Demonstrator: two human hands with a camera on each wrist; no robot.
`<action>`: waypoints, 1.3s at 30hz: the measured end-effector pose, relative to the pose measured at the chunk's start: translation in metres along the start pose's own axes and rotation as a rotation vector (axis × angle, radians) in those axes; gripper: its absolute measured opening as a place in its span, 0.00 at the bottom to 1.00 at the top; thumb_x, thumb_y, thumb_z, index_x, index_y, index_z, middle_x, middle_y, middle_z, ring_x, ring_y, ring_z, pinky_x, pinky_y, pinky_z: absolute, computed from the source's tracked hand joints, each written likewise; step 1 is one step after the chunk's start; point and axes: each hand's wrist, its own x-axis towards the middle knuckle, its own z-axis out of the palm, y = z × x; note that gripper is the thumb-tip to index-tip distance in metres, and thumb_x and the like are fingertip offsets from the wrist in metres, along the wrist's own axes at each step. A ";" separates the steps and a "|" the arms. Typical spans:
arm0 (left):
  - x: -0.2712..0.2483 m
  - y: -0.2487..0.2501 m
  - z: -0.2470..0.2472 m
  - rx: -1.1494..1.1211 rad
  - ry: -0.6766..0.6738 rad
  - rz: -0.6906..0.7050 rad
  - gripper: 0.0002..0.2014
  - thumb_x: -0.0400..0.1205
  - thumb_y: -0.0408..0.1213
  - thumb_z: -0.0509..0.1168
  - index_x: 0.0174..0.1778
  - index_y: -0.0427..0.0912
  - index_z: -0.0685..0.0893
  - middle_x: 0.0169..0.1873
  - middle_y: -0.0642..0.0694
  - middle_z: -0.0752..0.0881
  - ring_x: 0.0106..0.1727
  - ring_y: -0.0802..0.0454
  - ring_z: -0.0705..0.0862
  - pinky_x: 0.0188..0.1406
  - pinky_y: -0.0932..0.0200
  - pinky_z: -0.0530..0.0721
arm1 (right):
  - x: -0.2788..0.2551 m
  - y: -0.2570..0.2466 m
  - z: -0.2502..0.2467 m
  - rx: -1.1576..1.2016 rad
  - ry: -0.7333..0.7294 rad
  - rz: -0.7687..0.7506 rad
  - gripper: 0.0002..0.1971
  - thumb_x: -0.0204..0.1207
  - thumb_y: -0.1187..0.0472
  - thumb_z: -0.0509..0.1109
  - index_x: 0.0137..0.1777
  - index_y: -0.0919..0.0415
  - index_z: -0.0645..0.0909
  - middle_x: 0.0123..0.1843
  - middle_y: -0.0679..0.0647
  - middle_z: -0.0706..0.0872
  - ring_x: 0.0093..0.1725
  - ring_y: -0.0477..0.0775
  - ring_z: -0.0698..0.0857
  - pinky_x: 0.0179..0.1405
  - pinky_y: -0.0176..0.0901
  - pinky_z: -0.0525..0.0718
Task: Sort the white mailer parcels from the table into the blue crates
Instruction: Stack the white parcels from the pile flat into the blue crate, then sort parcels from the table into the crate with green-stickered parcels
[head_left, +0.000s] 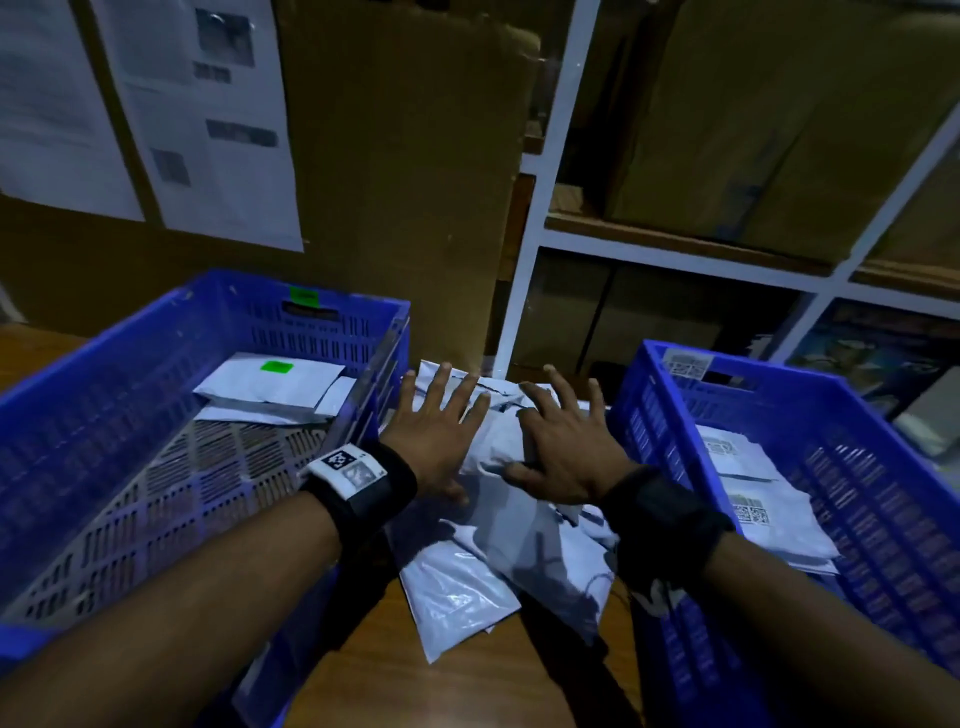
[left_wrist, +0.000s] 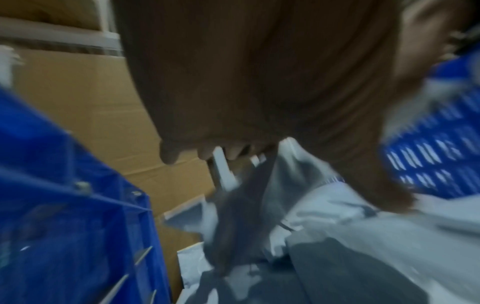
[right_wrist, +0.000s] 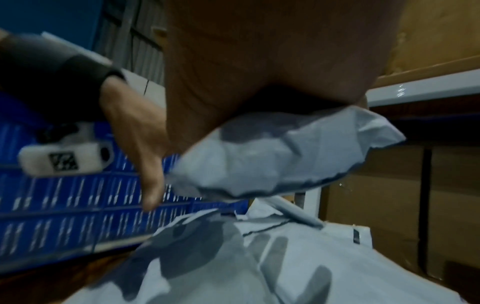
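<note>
parcels (head_left: 498, 530) still heap the tabletop (head_left: 415, 675) between part-filled crates (head_left: 130, 415); right hand (head_left: 566, 452) holds one, left hand (head_left: 436, 436) spread wide.

Two blue crates (head_left: 218, 322) (head_left: 779, 384), two hands (head_left: 441, 431) (head_left: 566, 441), several white mailers (head_left: 519, 545).

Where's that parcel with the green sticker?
In the head view, the green-stickered parcel lies at the far end of the left blue crate, left of the left hand.
</note>
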 end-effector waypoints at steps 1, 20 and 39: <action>0.001 0.004 -0.002 0.003 0.043 -0.023 0.60 0.75 0.65 0.70 0.87 0.46 0.34 0.85 0.40 0.30 0.84 0.31 0.29 0.78 0.21 0.36 | -0.001 0.004 -0.005 0.031 0.007 -0.008 0.40 0.74 0.26 0.54 0.75 0.55 0.71 0.88 0.52 0.52 0.86 0.60 0.37 0.76 0.81 0.36; -0.001 0.000 -0.015 -0.097 0.322 -0.099 0.40 0.81 0.60 0.64 0.85 0.48 0.58 0.88 0.46 0.41 0.87 0.37 0.36 0.78 0.22 0.42 | -0.003 -0.004 -0.027 -0.237 0.195 -0.051 0.23 0.78 0.47 0.65 0.71 0.52 0.77 0.84 0.55 0.63 0.87 0.64 0.47 0.72 0.87 0.41; -0.005 0.009 -0.022 -0.008 0.859 -0.054 0.54 0.73 0.53 0.73 0.88 0.39 0.50 0.87 0.33 0.45 0.86 0.29 0.43 0.78 0.20 0.51 | -0.019 0.062 -0.099 0.621 0.079 0.157 0.14 0.85 0.50 0.64 0.52 0.61 0.85 0.51 0.57 0.89 0.50 0.57 0.87 0.53 0.51 0.82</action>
